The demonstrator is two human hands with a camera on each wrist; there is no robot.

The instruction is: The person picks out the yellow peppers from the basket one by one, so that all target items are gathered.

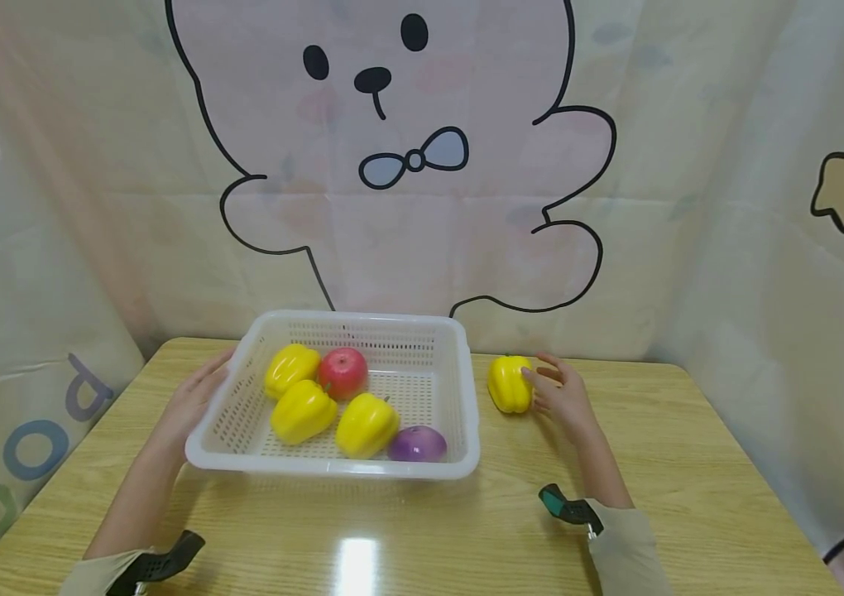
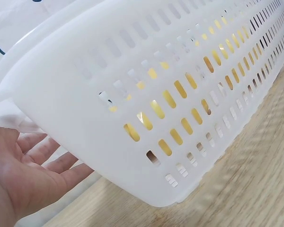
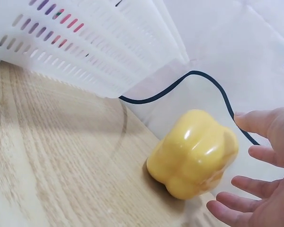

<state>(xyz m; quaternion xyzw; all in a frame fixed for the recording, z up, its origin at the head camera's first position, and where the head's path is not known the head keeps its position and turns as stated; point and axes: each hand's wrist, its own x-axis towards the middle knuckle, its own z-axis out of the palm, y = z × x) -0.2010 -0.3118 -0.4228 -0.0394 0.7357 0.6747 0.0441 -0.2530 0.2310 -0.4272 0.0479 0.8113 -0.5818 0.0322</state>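
On the table to the right of the basket stands a yellow bell pepper (image 1: 510,384). My right hand (image 1: 560,396) is at its right side, and the right wrist view shows the fingers (image 3: 255,187) spread beside the pepper (image 3: 193,153) without gripping it. A white perforated basket (image 1: 362,468) holds three yellow bell peppers (image 1: 367,425), a red apple-like fruit (image 1: 343,372) and a purple onion (image 1: 418,444). My left hand (image 1: 197,399) lies along the basket's left side. In the left wrist view its loosely extended fingers (image 2: 61,175) reach past the basket's end wall, tips partly hidden.
The wooden table (image 1: 690,497) has its back edge close against a printed curtain (image 1: 675,165), which also hangs at both sides. Both sleeves carry dark straps (image 1: 571,509) near the wrists.
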